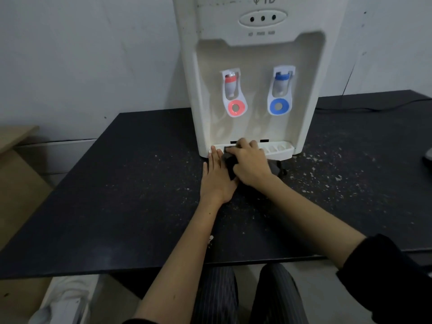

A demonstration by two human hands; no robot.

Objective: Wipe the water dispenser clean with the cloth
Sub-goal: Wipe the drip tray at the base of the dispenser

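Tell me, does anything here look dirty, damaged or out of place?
Yes. The black table is scattered with pale flecks and crumbs, thickest around the water dispenser. The dispenser's recess shows yellowish stains below the red tap and blue tap. Nothing looks broken or tipped.

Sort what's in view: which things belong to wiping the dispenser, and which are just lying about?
Job: water dispenser, its drip tray, dark cloth, right hand gripping it, left hand flat beside it.
Lying about: black cable, wooden furniture, white object on floor.
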